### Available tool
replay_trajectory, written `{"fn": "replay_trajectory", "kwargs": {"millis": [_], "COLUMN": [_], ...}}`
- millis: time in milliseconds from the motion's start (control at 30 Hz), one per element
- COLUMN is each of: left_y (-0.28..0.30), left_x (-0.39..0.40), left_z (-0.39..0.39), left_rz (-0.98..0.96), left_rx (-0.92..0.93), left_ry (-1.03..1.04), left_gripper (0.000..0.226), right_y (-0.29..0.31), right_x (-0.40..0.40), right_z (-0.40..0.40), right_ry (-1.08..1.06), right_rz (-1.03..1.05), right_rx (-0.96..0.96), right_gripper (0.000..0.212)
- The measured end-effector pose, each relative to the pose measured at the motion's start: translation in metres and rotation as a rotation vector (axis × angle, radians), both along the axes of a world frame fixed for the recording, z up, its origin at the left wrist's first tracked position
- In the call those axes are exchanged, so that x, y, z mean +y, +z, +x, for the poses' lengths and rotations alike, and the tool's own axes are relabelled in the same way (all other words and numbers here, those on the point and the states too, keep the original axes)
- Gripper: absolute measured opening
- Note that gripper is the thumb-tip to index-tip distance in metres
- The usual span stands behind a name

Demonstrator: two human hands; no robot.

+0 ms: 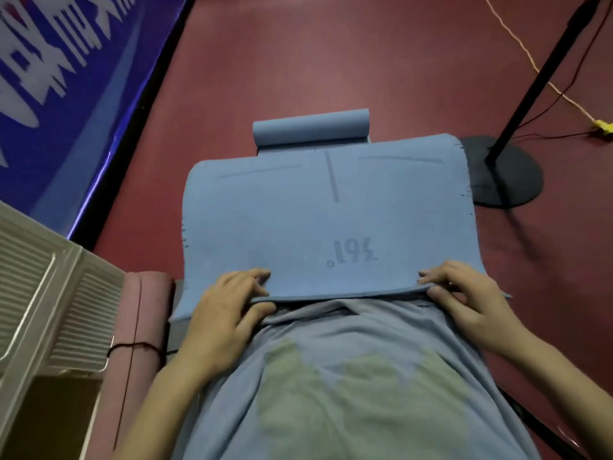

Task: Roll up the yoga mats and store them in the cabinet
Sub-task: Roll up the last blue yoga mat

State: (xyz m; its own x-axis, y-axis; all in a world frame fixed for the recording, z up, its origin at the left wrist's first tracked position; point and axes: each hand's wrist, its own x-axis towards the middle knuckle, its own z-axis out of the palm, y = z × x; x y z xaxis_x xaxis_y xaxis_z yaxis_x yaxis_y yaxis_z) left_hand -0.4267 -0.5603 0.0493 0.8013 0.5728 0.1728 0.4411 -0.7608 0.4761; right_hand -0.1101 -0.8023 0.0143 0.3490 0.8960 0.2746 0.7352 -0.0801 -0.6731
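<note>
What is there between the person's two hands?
In the head view, the near edge of the blue mat runs between the left hand and the right hand, with the person's shirt just below.

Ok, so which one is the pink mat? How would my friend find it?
Start at the pale slatted cabinet on the left edge. Pressed against its right side lies the pink mat, already rolled into a tube, beside the person's left hand. Unlike the blue mat held open in both hands, it is pink and has a dark cord looped around it.
</note>
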Motion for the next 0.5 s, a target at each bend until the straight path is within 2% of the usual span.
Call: {"fn": "replay_trajectory", "kwargs": {"millis": [67,133,233,267,367,467,500], "left_y": [-0.012,-0.013,-0.009,-0.009,-0.004,0.001,0.001], "left_x": [0.006,0.009,0.016,0.017,0.018,0.024,0.026], "left_z": [0.000,0.001,0.006,0.009,0.020,0.031,0.034], "left_rz": [-0.077,0.005,0.092,0.090,0.011,-0.276,-0.304], "left_rx": [-0.034,-0.031,-0.040,-0.048,-0.115,-0.184,-0.157], "left_ry": [0.021,0.022,0.031,0.049,0.171,0.338,0.378], "left_gripper": [0.029,0.029,0.034,0.036,0.035,0.027,0.027], "right_y": [-0.001,0.007,0.010,0.010,0.013,0.016,0.017], "right_x": [0.007,0.015,0.028,0.033,0.043,0.046,0.045], "right_z": [0.004,0.008,0.009,0.009,0.013,0.020,0.020], "right_ry": [0.011,0.001,-0.060,-0.059,0.019,0.110,0.133], "right_rz": [0.001,0.024,0.048,0.060,0.064,0.013,0.015], "right_rx": [-0.051,-0.072,0.111,0.143,0.027,-0.131,-0.151], "right_gripper": [0.013,0.020,0.044,0.045,0.028,0.017,0.013]}}
